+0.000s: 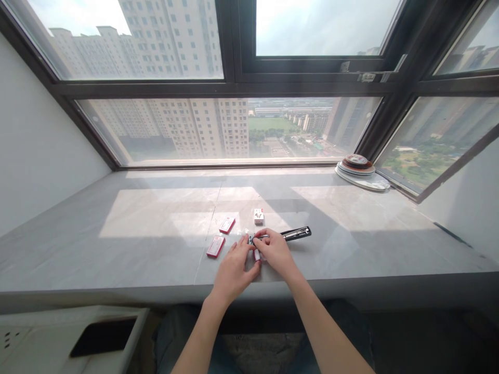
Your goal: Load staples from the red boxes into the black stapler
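My right hand (274, 250) has thumb and forefinger nearly together by a long, narrow black metal stapler (299, 233), which extends rightward on the grey sill (156, 259). My left hand (234, 265) curves half open, its thumb near a small red-and-white box (257, 255). Whether either grips something, I cannot tell.

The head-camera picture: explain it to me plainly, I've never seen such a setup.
There is no machine, only a person's bare left hand and right hand. The single picture comes from a camera worn on the head, looking forward and down.

The fingers meet at one end of a long, slim black stapler-like tool; their exact grip is too small to make out. A small red-and-white box shows between the hands.

On the grey windowsill lie two flat red-and-white boxes and a small white box.
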The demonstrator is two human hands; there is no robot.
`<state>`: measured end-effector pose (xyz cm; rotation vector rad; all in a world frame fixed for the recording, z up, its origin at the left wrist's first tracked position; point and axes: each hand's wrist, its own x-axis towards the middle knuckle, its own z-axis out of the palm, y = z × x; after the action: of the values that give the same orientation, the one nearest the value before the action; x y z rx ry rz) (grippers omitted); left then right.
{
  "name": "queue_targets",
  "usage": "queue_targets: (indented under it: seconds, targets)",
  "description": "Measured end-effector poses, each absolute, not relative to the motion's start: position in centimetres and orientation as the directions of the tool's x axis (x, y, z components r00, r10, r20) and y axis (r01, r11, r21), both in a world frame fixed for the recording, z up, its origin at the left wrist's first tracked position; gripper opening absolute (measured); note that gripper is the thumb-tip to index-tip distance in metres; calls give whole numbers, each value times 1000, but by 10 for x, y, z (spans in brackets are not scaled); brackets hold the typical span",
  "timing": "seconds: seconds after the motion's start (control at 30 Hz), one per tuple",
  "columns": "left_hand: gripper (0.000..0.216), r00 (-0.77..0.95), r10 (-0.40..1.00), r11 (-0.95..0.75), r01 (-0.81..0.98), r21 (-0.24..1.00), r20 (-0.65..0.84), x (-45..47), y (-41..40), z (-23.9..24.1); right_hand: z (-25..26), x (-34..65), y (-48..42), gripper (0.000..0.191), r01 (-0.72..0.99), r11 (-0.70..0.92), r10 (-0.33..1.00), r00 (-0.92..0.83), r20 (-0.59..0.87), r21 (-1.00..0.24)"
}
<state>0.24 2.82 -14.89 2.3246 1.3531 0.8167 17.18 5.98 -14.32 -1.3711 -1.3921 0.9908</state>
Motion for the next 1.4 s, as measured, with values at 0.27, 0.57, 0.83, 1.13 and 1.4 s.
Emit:
queue_targets:
  seconds: [0.27, 0.57, 0.83, 1.13, 1.4]
  targets:
    - [48, 381, 866, -499, 676, 542, 322, 0, 31, -152, -119, 164, 62, 18, 447, 219, 971, -15, 238, -868]
    - [32, 362, 880, -476, 672, 567, 309, -1, 35, -158, -112, 197, 40, 5, 727, 318, 945, -297, 139, -609]
    - [33, 291, 878, -472, 654, 591, 379, -3, 29, -147, -110, 240, 21, 13, 711, 214, 976, -180, 120, -670]
    - [31, 110, 939, -295, 749, 594, 327, 13, 32, -146, -136, 266, 14, 23, 660, 71, 997, -21, 76, -748]
    - [28, 102, 933, -305, 731, 610, 345, 22, 24, -142, -148, 264, 14, 26, 551, 49, 998, 10, 65, -833]
